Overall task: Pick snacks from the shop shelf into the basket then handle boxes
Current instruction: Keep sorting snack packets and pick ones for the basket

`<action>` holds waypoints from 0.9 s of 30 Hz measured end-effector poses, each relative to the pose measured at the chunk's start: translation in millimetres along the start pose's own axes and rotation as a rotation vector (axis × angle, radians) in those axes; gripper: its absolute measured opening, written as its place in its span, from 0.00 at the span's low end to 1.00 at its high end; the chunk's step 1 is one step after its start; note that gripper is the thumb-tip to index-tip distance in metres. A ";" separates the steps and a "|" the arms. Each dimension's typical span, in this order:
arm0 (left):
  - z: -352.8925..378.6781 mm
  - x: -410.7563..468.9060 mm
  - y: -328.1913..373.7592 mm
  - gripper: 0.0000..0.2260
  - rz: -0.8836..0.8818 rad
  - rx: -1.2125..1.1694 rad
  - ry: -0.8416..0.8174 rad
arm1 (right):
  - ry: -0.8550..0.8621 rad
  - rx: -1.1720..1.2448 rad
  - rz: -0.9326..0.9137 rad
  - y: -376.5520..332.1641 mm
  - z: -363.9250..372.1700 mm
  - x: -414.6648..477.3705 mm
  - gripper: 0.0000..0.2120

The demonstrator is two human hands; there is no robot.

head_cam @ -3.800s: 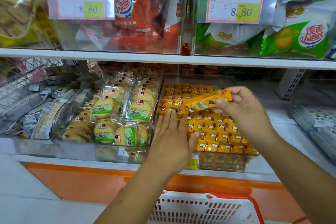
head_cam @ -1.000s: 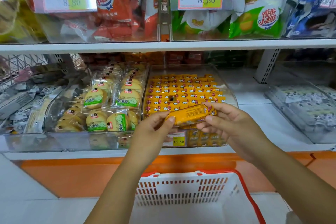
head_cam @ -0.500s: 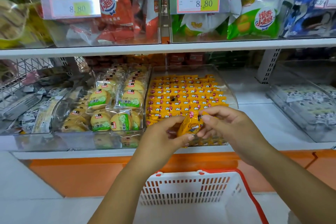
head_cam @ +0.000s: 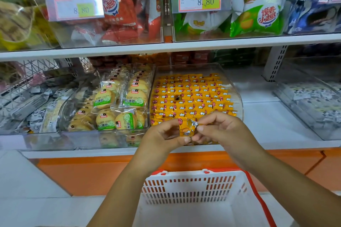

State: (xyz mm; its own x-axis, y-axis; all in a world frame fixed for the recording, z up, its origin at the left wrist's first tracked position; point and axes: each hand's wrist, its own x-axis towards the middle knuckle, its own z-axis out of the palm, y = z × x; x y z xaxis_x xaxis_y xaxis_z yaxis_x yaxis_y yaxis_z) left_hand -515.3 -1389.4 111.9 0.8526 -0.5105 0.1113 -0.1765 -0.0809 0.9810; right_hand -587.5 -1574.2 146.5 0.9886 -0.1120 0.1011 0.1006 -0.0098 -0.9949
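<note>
I pinch a small orange snack packet (head_cam: pixel 186 129) between my left hand (head_cam: pixel 162 137) and right hand (head_cam: pixel 219 129), fingers of both curled onto it. It hangs in front of the clear bin of orange packets (head_cam: pixel 191 96), above the white basket (head_cam: pixel 193 190).

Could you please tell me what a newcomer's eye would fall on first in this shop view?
First come the two hands at centre: the left hand and right hand together pinch one small yellow snack packet in front of the lower shelf. Just behind them sits a clear bin packed with neat rows of matching yellow packets. Below them is a white basket with a red rim.
</note>
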 end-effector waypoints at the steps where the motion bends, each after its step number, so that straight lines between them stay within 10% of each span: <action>1: -0.3 -0.7 -0.1 0.17 -0.003 -0.001 -0.004 | -0.004 -0.001 0.000 0.6 0.4 0.0 0.03; 14: 11.5 -32.0 -41.4 0.10 -0.143 0.186 -0.117 | -0.102 -0.301 0.199 59.9 3.6 -2.3 0.13; 27: 27.9 -115.5 -207.5 0.19 -0.560 0.791 -0.372 | -0.208 -1.113 0.766 320.0 21.5 -72.6 0.09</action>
State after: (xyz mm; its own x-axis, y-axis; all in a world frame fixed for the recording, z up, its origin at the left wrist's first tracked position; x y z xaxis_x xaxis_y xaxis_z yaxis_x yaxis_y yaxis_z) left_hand -590.9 -1337.6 -108.9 0.7300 -0.4477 -0.5164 -0.1889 -0.8583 0.4771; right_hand -624.7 -1547.9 -179.2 0.7634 -0.3019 -0.5710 -0.5199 -0.8118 -0.2660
